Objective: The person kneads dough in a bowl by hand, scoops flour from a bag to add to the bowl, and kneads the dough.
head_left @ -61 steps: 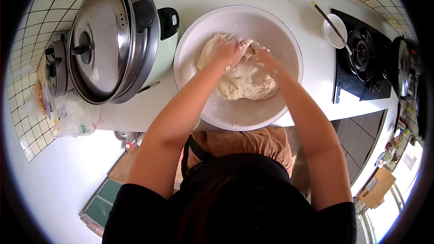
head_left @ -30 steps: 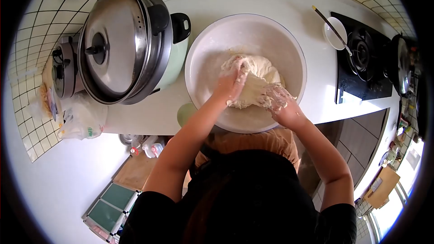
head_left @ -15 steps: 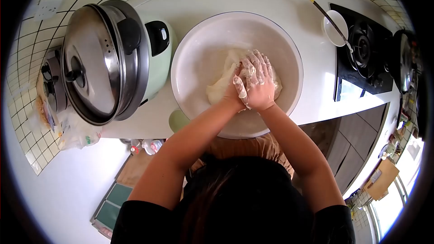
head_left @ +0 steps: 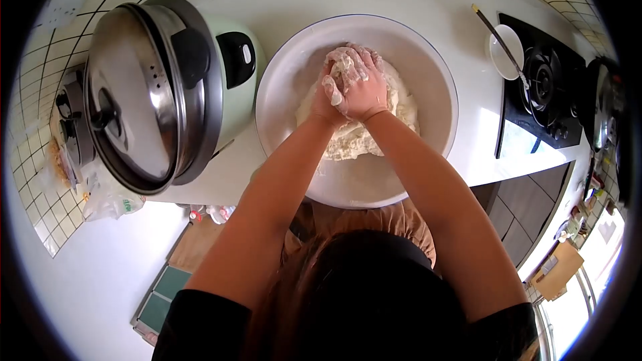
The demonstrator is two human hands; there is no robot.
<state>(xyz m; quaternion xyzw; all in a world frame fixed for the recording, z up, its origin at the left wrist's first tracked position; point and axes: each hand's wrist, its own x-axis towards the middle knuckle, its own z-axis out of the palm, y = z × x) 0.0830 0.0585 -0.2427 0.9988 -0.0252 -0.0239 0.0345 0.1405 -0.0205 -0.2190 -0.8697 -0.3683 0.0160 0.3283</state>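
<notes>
Right hand [head_left: 363, 92] pressed onto the left hand [head_left: 323, 103], basically stacked. Dough [head_left: 354, 145] is right under both, in the wide bowl [head_left: 437, 97].

The right hand [head_left: 364, 91] and left hand [head_left: 323, 103], apart at opposite sides of the dough [head_left: 356, 143] one second earlier, are now stacked, right over left. Relative to the preceding view, the stacked pair lies farther from the body and farther left in the basin [head_left: 284, 83]; the dough's rough near portion is now exposed below the wrists.
</notes>
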